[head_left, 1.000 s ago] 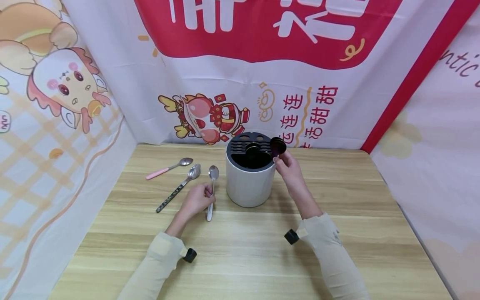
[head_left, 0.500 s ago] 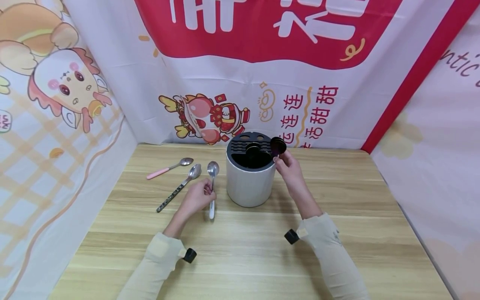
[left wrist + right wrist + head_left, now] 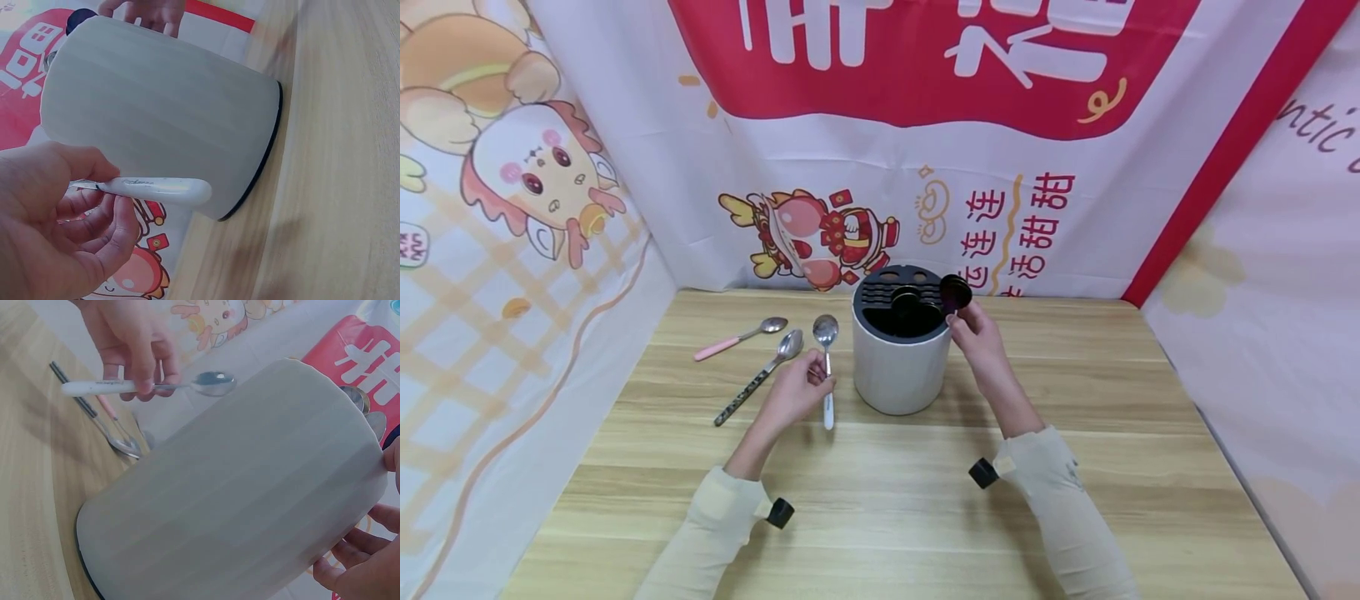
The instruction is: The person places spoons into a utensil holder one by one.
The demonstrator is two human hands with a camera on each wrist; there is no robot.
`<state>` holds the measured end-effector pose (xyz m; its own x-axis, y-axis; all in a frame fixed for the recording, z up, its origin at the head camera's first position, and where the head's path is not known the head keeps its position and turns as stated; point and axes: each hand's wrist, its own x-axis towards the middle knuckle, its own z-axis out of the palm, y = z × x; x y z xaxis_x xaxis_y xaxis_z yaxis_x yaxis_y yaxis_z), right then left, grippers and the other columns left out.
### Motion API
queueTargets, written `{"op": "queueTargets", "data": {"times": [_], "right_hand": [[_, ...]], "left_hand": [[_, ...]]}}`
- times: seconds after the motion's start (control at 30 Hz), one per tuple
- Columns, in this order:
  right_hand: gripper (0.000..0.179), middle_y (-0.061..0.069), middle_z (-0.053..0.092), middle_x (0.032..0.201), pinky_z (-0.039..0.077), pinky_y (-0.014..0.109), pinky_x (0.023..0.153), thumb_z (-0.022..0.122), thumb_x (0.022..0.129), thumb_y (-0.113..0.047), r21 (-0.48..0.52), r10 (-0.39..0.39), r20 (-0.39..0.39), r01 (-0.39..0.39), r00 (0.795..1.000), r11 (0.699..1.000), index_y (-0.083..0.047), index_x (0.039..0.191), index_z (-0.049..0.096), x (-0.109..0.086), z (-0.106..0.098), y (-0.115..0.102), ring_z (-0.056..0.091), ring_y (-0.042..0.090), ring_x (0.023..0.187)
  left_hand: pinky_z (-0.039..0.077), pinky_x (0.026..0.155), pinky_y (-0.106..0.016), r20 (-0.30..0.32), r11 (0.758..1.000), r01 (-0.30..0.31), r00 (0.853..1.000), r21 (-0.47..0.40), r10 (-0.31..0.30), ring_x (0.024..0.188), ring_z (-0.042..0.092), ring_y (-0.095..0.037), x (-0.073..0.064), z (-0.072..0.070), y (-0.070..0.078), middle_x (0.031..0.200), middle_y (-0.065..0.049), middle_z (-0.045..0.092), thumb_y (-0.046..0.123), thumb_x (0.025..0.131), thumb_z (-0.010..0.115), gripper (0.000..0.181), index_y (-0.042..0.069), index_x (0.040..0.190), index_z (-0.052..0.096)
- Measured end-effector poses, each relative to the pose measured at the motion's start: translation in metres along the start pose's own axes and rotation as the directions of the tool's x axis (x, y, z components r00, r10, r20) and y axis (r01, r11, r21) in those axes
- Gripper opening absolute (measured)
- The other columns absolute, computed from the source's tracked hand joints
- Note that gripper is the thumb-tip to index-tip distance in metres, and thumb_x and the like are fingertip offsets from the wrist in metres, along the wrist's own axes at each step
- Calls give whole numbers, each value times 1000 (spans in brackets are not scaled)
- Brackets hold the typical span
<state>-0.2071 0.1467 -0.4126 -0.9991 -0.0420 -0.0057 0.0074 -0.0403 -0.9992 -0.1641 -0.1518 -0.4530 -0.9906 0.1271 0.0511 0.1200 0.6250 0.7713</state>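
My left hand [image 3: 797,385] pinches a white-handled spoon [image 3: 825,331] between thumb and fingers, just left of the utensil holder. Its shiny bowl points toward the back; in the left wrist view the white handle [image 3: 165,189] sticks out past the fingertips. The utensil holder [image 3: 898,375] is a white cylinder with a dark slotted top. On its right side my right hand [image 3: 979,337] grips the upper rim, and in the right wrist view its fingers [image 3: 350,550] curve along the wall. A dark round spoon bowl [image 3: 956,292] stands up beside the thumb. More dark spoon bowls [image 3: 906,298] show in the opening.
Left on the wooden table [image 3: 880,517] lie a pink-handled spoon [image 3: 741,337] and a spoon with a dark patterned handle [image 3: 760,379]. A printed cloth backdrop [image 3: 700,217] rises behind the table, with more printed cloth at both sides.
My left hand has moved slightly up and right with the white-handled spoon, which now points straighter back and sits closer to the holder. The right hand has stayed at the rim.
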Motion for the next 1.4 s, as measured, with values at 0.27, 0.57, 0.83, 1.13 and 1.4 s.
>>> {"op": "queueTargets", "data": {"times": [0.27, 0.57, 0.83, 1.13, 1.4], "right_hand": [[43, 15, 53, 138, 40, 41, 116, 49, 100, -11, -9, -5, -7, 5, 1000, 1000, -5, 143, 48, 1, 0, 2, 50, 8, 113], [44, 14, 52, 139, 40, 42, 117, 48, 100, -12, -3, 4, -9, -4, 1000, 1000, -6, 143, 47, 1, 0, 3, 50, 11, 117], [44, 15, 52, 139, 40, 41, 117, 49, 100, -11, 12, -1, -7, 1, 1000, 1000, -6, 143, 48, 0, 0, 3, 50, 10, 115], [43, 14, 53, 136, 40, 41, 116, 50, 100, -12, -5, 3, -9, -4, 1000, 1000, -6, 142, 48, -1, 0, 1, 51, 9, 113], [43, 13, 54, 133, 41, 40, 115, 50, 100, -14, -14, 3, -11, -4, 1000, 1000, -7, 142, 48, -1, 0, 0, 51, 9, 112]], "left_hand": [[55, 74, -27, -42, 999, -12, 999, -36, 11, 81, 64, -18, 0, -3, 6, 88, -9, 70, 12, 90, 70, 10, 6, 93, 62], [56, 65, -22, -104, 991, -44, 994, -129, 31, 77, 63, -18, -2, -9, 21, 86, -11, 69, 11, 91, 70, 8, 5, 91, 65], [63, 67, -32, -99, 970, -4, 995, -244, -21, 75, 67, -19, -3, -14, 34, 89, -16, 69, 15, 96, 66, 14, 2, 91, 65], [62, 65, -26, -129, 971, -40, 992, -234, 9, 73, 66, -17, -6, -19, 45, 88, -14, 68, 18, 97, 66, 17, 3, 92, 65], [62, 63, -25, -171, 966, -98, 984, -238, 58, 72, 67, -19, -7, -24, 56, 85, -15, 69, 18, 96, 67, 17, 3, 89, 66]]}}
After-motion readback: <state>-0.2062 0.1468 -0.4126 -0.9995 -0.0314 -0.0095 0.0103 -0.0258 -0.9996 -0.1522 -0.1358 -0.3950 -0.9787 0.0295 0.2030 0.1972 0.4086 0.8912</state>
